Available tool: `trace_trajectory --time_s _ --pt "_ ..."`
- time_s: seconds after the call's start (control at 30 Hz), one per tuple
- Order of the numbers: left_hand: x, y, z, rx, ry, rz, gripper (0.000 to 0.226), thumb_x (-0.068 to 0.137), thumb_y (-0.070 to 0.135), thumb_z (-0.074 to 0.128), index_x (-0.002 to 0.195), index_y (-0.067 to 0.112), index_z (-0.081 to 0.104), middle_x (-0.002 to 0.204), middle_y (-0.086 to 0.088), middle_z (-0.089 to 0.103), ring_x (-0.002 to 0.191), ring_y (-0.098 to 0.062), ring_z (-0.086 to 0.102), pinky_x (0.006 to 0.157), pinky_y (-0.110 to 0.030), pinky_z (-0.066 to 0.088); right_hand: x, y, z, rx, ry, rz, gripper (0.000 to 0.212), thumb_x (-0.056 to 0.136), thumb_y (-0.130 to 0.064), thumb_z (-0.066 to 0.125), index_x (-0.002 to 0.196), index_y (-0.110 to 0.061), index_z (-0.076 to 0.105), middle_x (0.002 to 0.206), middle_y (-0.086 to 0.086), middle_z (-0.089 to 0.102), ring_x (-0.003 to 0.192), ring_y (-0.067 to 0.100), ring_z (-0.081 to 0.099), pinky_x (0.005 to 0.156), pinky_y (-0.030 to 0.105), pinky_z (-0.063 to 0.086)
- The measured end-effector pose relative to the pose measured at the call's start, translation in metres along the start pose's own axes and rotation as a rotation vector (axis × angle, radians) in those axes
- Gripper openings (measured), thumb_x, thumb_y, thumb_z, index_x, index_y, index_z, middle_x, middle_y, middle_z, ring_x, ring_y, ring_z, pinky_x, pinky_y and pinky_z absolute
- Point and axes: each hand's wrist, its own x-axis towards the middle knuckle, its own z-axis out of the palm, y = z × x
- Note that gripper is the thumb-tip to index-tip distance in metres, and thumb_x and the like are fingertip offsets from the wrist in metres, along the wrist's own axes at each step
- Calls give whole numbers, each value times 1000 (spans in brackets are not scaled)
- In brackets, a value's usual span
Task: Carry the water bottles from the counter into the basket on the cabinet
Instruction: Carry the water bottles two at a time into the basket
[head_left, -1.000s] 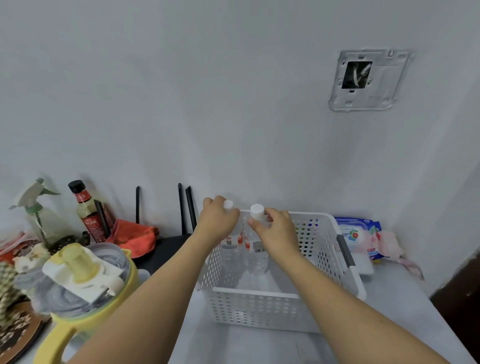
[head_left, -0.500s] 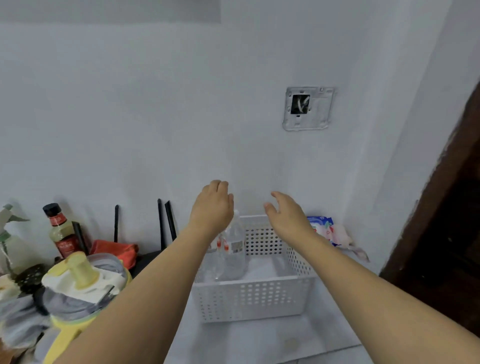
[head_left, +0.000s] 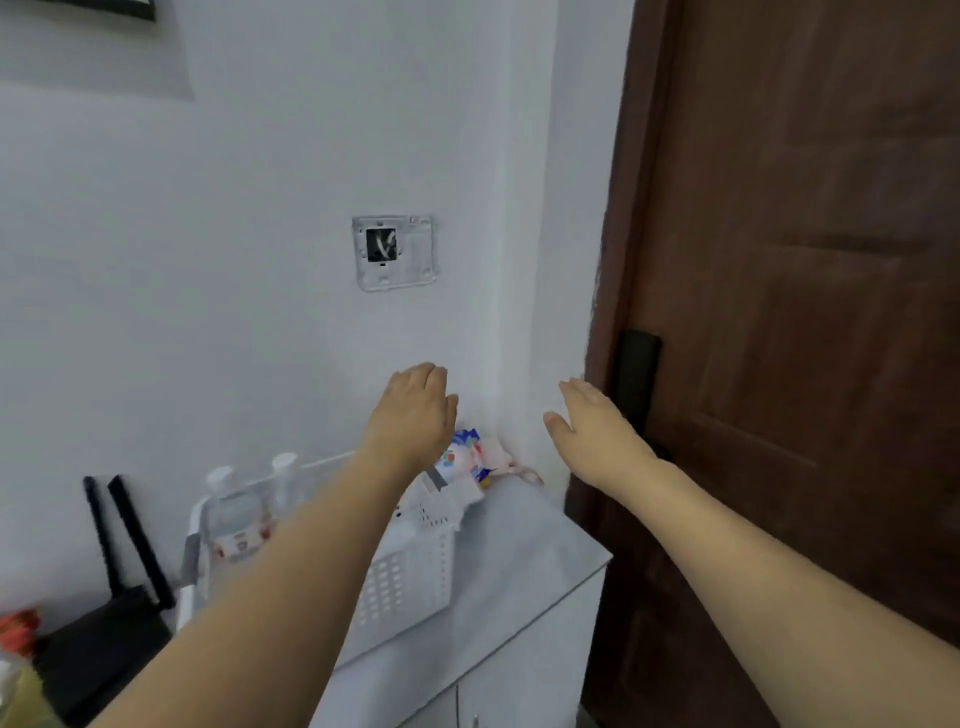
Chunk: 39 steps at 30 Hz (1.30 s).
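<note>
Two clear water bottles (head_left: 236, 512) with white caps stand upright in the left part of the white perforated basket (head_left: 410, 577) on the grey-topped cabinet (head_left: 524, 561). My left hand (head_left: 413, 415) is raised above the basket's right end, fingers loosely together, holding nothing. My right hand (head_left: 592, 426) hovers further right, in front of the wall corner and door frame, palm open and empty. My left forearm hides much of the basket's middle.
A colourful wipes pack (head_left: 465, 457) lies behind the basket by the wall corner. A black router (head_left: 104, 623) with upright antennas sits left of the basket. A brown door (head_left: 805, 312) with a dark handle stands at the right. A bare socket plate (head_left: 395, 252) is on the wall.
Both hands have let go of the bottle caps and lifted away from the basket. The view has swung to the right, bringing the door into sight; the bottles stay standing in the basket.
</note>
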Motion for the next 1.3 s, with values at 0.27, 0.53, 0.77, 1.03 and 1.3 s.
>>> trace_trajectory --time_s 0.27,0.53,0.77,1.03,1.3 --pt "28 189 26 -251 -16 334 42 100 24 42 125 -7 56 124 -24 60 113 -41 55 103 -47 42 -122 121 -100 -97 151 375 59 103 -36 34 153 -9 20 162 6 16 150 19 10 121 33 9" --pt "-18 422 14 -500 -66 798 49 104 29 38 145 3 39 150 -14 41 137 -30 37 116 -37 28 -312 185 -189 -186 357 815 60 103 -36 35 154 -10 19 162 6 17 150 19 12 122 33 11" --pt "-126 576 -46 -753 -72 1177 43 103 27 40 140 5 43 145 -11 46 133 -27 41 111 -36 33 -480 157 -229 -284 517 1117 57 103 -32 33 153 -8 21 160 5 22 147 22 20 118 33 17" --pt "-282 687 -114 -953 -207 1543 44 105 26 33 143 7 39 151 -8 40 137 -22 37 109 -33 33 -664 90 -252 -388 659 1571 55 103 -30 34 150 -4 24 158 10 25 146 24 21 116 33 18" --pt "-413 748 -175 -987 -341 1813 50 105 30 32 151 8 29 159 -7 27 146 -24 22 117 -35 21 -782 25 -256 -459 776 1882 41 101 -23 39 134 0 42 142 15 43 132 31 37 107 37 30"
